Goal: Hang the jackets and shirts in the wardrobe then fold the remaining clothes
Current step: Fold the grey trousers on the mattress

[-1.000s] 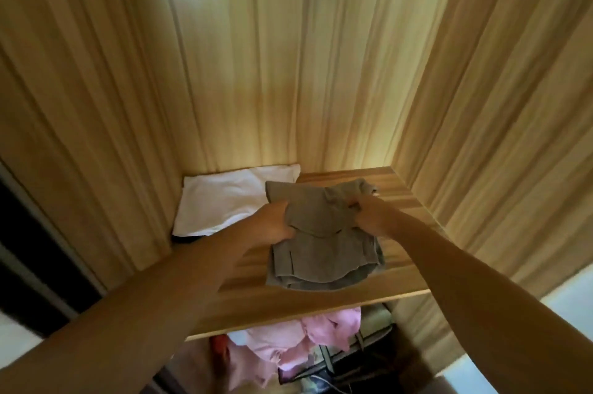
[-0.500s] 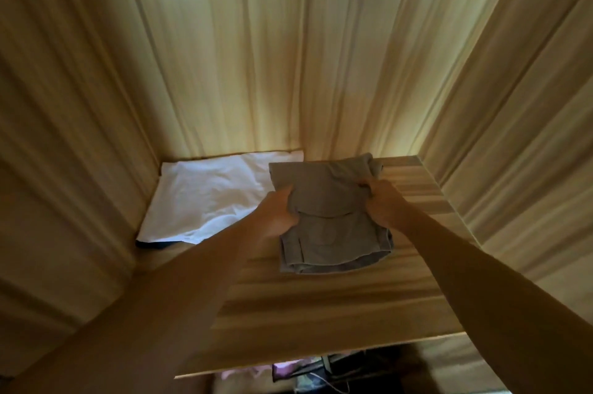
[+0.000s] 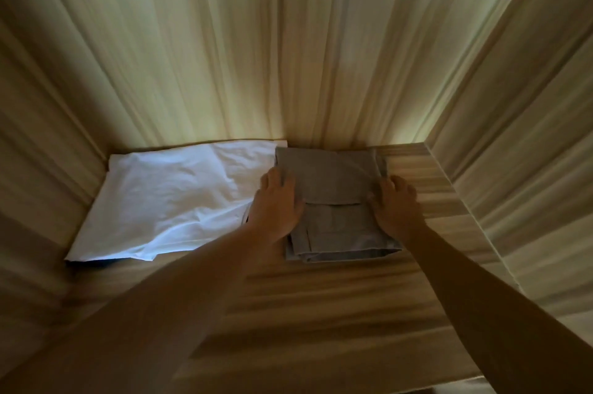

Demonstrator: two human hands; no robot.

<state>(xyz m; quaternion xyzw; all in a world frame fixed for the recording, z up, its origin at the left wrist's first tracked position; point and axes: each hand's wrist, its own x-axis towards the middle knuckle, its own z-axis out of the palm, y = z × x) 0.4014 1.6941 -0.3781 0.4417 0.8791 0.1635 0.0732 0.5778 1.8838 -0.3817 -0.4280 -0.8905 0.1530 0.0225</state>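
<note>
Here, inside a wooden wardrobe, a folded grey garment (image 3: 333, 201) lies flat on the shelf (image 3: 321, 313), pushed to the back so its far edge sits at or very near the rear panel (image 3: 288, 56). Both bare arms reach in from below. The left hand (image 3: 277, 204) rests palm-down on the garment's left edge, fingers spread and laid flat over the cloth, not pinching anything. The right hand (image 3: 396, 204) sits on the garment's right edge, its fingers loosely curled with the tips on the shelf just beside the fabric and the thumb on the cloth; whether it actually grips the fold cannot be told. Just left of the grey garment lies a folded white garment (image 3: 173, 198), wider and flatter, its right edge touching or slipping slightly under the grey one beside the left hand. A thin dark strip shows beneath the white garment's near left corner. The right side wall (image 3: 513, 137) stands well clear of the grey garment.
</note>
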